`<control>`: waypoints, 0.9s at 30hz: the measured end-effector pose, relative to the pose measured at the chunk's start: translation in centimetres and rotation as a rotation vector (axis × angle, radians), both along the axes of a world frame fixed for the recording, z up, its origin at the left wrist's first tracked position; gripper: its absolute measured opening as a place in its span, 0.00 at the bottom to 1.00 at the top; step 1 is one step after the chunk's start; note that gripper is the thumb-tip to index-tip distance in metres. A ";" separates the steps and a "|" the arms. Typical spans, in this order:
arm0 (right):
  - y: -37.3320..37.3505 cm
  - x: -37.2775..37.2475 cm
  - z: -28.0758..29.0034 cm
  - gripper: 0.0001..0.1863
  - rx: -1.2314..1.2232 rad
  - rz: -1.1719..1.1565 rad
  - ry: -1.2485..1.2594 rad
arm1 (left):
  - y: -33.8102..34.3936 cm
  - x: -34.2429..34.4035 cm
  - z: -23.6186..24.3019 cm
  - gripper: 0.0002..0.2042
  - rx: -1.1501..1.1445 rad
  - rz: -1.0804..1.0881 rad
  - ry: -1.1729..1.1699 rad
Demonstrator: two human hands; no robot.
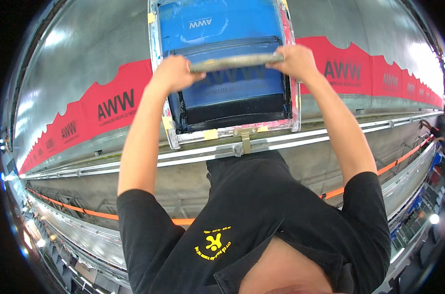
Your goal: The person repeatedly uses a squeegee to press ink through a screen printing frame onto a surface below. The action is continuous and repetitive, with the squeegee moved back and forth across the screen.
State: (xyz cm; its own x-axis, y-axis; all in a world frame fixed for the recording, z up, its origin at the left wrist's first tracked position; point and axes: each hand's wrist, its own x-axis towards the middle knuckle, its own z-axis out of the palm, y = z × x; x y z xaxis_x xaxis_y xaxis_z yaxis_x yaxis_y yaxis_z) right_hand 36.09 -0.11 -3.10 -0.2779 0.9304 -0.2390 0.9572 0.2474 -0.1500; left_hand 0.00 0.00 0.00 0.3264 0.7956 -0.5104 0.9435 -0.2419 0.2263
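Shirt: my black shirt (261, 210) is closest to the camera, with a small yellow picture on the chest.
Arms: both of my bare arms reach up and away from me to the frame.
Left hand: my left hand (173, 73) is wrapped around the left end of the squeegee, and the fingers are curled tight on it.
Right hand: my right hand (295, 61) is wrapped around the right end, and the fingers are curled tight there too.
Squeegee: the squeegee (237, 61) is a long grey bar. It lies sideways across the middle of the screen, between my two hands.
Screen frame: the printing screen frame (295, 105) has a pale metal edge with red stains and bits of yellow tape. Inside it is blue, with a dark band of ink along the edge near me.
Clamp: a small tan clamp (244, 138) sits at the near edge of the frame, touching the rail.
Bench: the long bench (65, 59) is covered with shiny silver sheet.
Red band: a red printed band (109, 105) with a wavy top runs along the sheet on both sides of the frame.
Rail: a metal rail (134, 161) runs along the near side of the bench.
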 end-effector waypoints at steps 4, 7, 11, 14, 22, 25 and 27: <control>5.1 -1.8 -2.9 0.31 0.072 0.012 -0.049 | 4.9 -1.2 -5.2 0.28 0.142 -0.002 0.028; 5.2 -1.5 -5.6 0.33 0.152 -0.012 -0.093 | 5.1 -1.1 -8.3 0.26 0.244 0.019 0.009; 1.9 -1.9 -5.2 0.33 0.036 -0.076 -0.156 | 2.6 -0.3 -9.4 0.24 0.202 0.086 -0.028; -3.5 -0.7 -6.5 0.28 0.155 0.000 -0.132 | -3.7 0.6 -8.3 0.22 0.183 0.150 -0.032; -22.3 2.3 -5.5 0.18 0.375 0.069 0.235 | -24.1 2.3 -6.8 0.21 0.356 0.214 -0.216; -21.9 3.2 -2.3 0.19 0.286 0.148 0.268 | -23.6 3.0 -4.1 0.23 0.212 0.195 -0.126; -19.0 3.7 -1.9 0.22 0.229 0.187 0.268 | -21.1 3.8 -2.1 0.28 0.145 0.130 -0.020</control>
State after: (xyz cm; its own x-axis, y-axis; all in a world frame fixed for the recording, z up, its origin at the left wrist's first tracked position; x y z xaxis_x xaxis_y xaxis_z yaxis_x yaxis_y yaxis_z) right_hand 39.81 -19.16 -5.03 -0.4720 0.8786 0.0726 0.8269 0.4697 -0.3093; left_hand 3.78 -21.07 -2.06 0.2248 0.8964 -0.3821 0.9647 -0.1494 0.2171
